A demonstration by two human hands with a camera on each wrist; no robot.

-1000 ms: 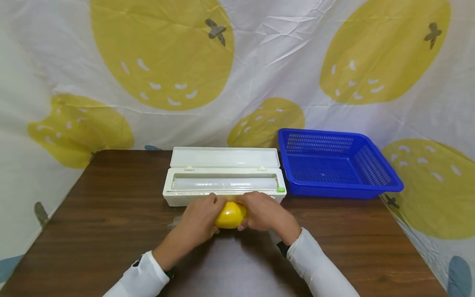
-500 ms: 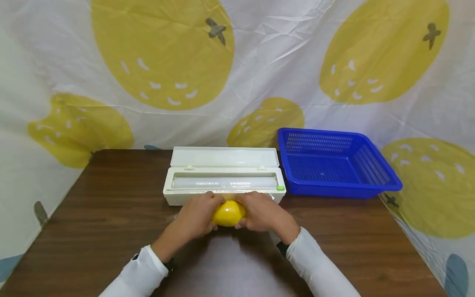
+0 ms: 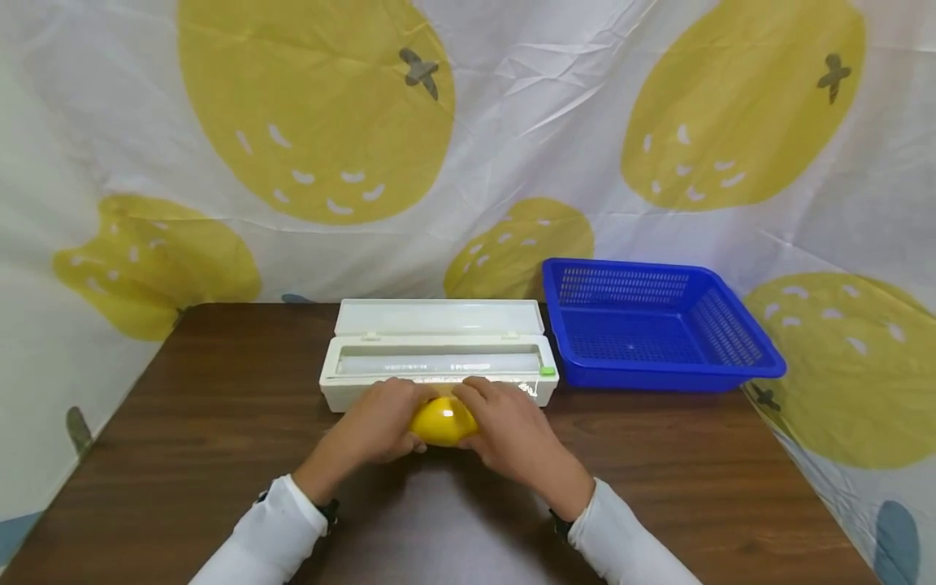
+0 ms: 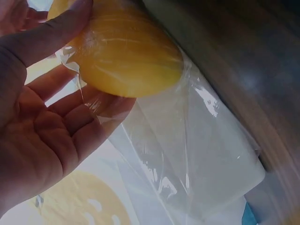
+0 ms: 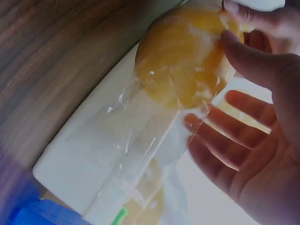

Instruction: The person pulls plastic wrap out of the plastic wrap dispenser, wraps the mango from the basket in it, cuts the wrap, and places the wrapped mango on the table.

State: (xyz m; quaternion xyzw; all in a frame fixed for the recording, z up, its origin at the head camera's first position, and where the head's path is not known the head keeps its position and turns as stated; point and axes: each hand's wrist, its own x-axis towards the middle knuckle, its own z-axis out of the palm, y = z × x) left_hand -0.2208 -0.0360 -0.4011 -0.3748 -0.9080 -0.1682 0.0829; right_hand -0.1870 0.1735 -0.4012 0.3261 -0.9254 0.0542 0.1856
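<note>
Both hands hold a glossy yellow oval fruit point(image 3: 443, 424) at the front wall of a white cling film dispenser point(image 3: 344, 398). Clear cling film point(image 4: 164, 145) lies over the fruit and stretches along the dispenser in both wrist views. My left hand point(image 3: 380, 422) grips the fruit's left side, its thumb across the fruit and its fingers behind the film. From the right, my right hand point(image 3: 512, 431) has its thumb on the fruit, with the other fingers bent at the film's edge point(image 5: 201, 117). A roll of film point(image 3: 439, 363) lies inside the dispenser, whose lid point(image 3: 439, 317) is raised.
A blue slotted basket point(image 3: 658, 378) stands right of the dispenser, close beside it. A green slider point(image 3: 547, 371) sits at the dispenser's right end. Behind the brown wooden table point(image 3: 219, 422) hangs a white cloth printed with yellow fruit point(image 3: 314, 122).
The fruit and both hands have shifted slightly left along the dispenser's front. My right fingers reach further over the fruit's top. The head view has tilted a little.
</note>
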